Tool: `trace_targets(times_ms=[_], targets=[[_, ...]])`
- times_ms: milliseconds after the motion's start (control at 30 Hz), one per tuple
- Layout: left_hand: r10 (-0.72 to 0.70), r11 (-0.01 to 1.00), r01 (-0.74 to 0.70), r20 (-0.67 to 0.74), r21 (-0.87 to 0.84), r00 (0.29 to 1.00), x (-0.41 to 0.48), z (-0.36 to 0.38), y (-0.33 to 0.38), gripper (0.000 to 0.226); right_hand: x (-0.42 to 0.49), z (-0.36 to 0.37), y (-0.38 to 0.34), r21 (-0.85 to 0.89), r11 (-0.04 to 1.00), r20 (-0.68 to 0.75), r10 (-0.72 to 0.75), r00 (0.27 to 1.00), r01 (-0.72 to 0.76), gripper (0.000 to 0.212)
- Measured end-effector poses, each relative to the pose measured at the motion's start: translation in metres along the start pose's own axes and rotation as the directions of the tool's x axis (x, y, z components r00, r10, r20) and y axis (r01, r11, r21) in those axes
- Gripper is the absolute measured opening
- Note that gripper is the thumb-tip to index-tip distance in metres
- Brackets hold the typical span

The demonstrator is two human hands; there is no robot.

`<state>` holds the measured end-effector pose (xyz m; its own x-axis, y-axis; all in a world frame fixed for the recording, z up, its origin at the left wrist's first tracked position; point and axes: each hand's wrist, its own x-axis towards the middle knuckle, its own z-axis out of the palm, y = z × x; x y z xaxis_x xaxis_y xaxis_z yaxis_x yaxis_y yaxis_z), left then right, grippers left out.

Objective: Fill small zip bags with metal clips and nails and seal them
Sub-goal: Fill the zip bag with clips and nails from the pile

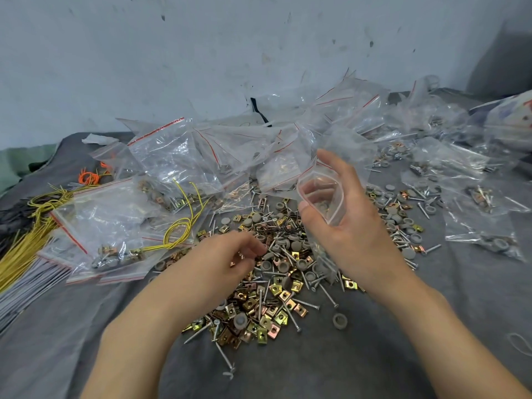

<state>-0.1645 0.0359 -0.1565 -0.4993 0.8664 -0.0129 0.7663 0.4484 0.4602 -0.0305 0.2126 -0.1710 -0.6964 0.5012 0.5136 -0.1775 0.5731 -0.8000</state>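
A heap of gold metal clips [260, 309], silver nails [305, 305] and grey round caps [283, 266] lies on the grey cloth in the middle. My right hand [351, 234] holds a small clear zip bag [319, 197] above the heap, its mouth held wide between thumb and fingers; grey caps show inside it. My left hand [230, 257] is down on the heap with its fingers curled, pinching a few small pieces. What exactly it pinches is hidden by the fingers.
Filled and empty zip bags [172, 156] with red strips pile up behind and to the left. More bags [472, 194] lie at the right. Yellow wire ties [178, 228] and grey strips [26, 292] lie at the left. A pale wall stands behind.
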Motion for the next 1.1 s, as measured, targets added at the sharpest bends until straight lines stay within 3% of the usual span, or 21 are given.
trace_targets(times_ms=[467,833,1100], targets=[[0.063,0.958,-0.059,-0.003,0.280,0.998,0.004,0.027,0.010,0.026,0.000,0.003,0.001,-0.029,1.000,0.004,-0.009,1.000,0.009,0.064],[0.025,0.951,-0.025,0.003,0.308,1.000,0.005,0.025,0.018,0.019,0.000,0.002,0.003,-0.030,1.000,0.000,0.005,1.000,-0.005,0.065],[0.014,0.914,0.015,-0.068,0.406,0.998,0.005,0.033,0.022,0.017,-0.001,0.002,0.002,-0.023,1.000,-0.001,0.006,1.000,-0.006,0.066]])
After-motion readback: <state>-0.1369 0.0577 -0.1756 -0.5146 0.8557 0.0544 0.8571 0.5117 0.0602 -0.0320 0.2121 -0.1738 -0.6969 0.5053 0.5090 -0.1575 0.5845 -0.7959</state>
